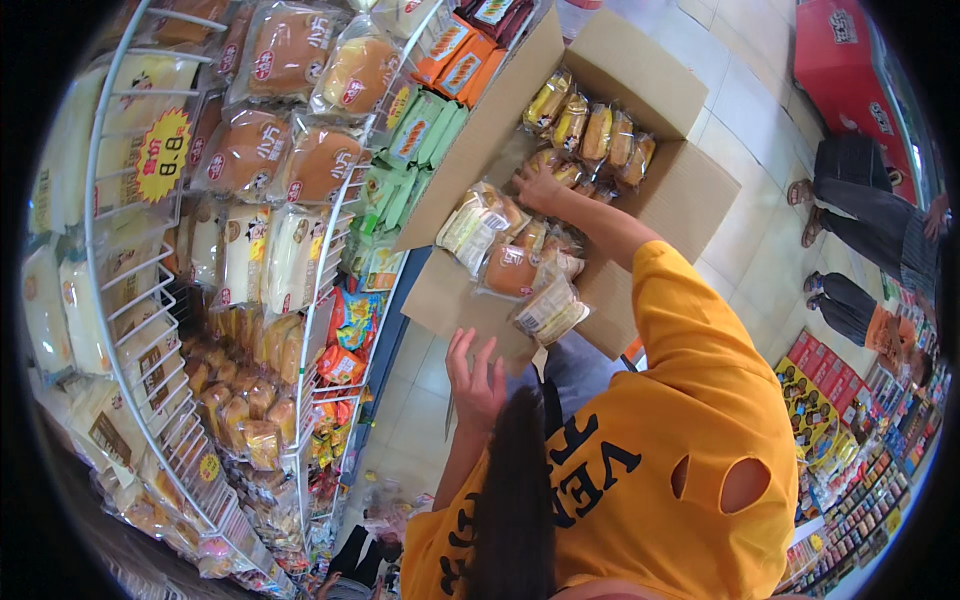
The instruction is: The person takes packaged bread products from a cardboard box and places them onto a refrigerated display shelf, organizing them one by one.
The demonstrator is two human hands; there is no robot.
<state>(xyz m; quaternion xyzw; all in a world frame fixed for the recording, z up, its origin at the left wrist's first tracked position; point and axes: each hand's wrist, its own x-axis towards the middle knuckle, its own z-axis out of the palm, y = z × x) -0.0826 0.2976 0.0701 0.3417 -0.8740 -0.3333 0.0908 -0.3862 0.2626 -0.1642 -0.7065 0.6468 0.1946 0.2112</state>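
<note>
An opened cardboard box lies in front of me, its flaps folded out. Several packaged bread rolls in clear wrappers sit in its far part. Nearer are mixed wrapped breads, among them a square packaged cake and a pack resting on the near flap. My right hand reaches into the box and touches wrapped rolls; its fingertips are partly hidden, so a grip cannot be made out. My left hand is raised just off the near flap, fingers apart, holding nothing.
On the left, a white wire rack holds packaged breads and snacks, with a yellow price tag. Behind the box stands a red freezer. Two people are at the right. Stocked shelves line the lower right.
</note>
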